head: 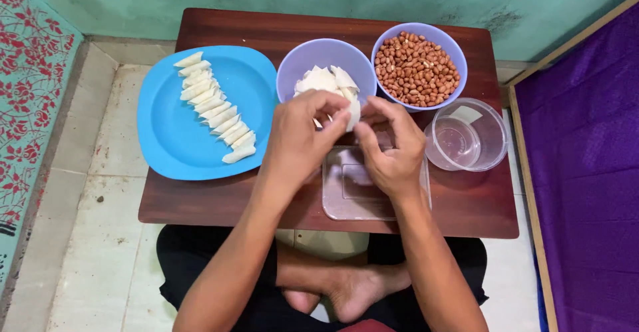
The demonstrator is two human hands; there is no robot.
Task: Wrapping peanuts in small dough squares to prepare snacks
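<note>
Over the middle of a small brown table, my left hand and my right hand meet, fingertips pinching one white wrapper sheet between them. Just behind the hands stands a lilac bowl with more white wrapper sheets. A second lilac bowl, at the back right, is full of peanuts. Under my right hand lies a clear rectangular lid or tray. On the left, a blue plate carries a row of several folded white rolls.
A clear round plastic container with a little liquid in it stands at the right of the table. My crossed legs and bare feet are under the table's near edge. A purple cloth lies to the right, tiled floor to the left.
</note>
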